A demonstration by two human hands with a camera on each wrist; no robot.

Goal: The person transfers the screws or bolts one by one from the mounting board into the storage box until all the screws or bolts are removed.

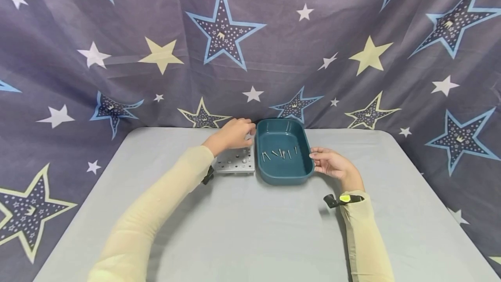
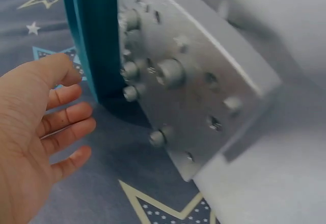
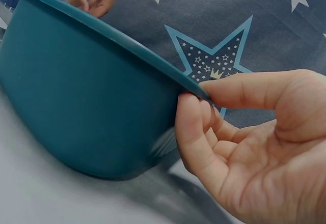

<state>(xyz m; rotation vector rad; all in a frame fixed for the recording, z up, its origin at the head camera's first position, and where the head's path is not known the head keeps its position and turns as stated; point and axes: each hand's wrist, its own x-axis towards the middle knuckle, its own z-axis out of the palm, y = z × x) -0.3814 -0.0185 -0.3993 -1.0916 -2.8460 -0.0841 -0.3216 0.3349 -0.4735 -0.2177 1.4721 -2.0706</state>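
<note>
A teal plastic bin (image 1: 283, 179) stands at the back of the table, with several thin metal screw-like pieces (image 1: 282, 154) lying on its floor. Thumb and fingers of my right hand (image 1: 332, 164) pinch the bin's right rim, seen up close in the right wrist view (image 3: 254, 132). Just left of the bin is a silver metal plate (image 1: 231, 164); several socket-head screws (image 2: 170, 73) stand up from its holes. My left hand (image 1: 235, 133) is over the plate's far part, beside the bin's left wall. Its fingers (image 2: 66, 119) are loosely bent, with nothing visible in them.
A pale grey cloth covers the table (image 1: 274, 229). Behind and at the sides hangs a dark curtain (image 1: 274, 77) with stars, close behind the bin. Black wrist camera mounts (image 1: 332, 200) sit on both sleeves.
</note>
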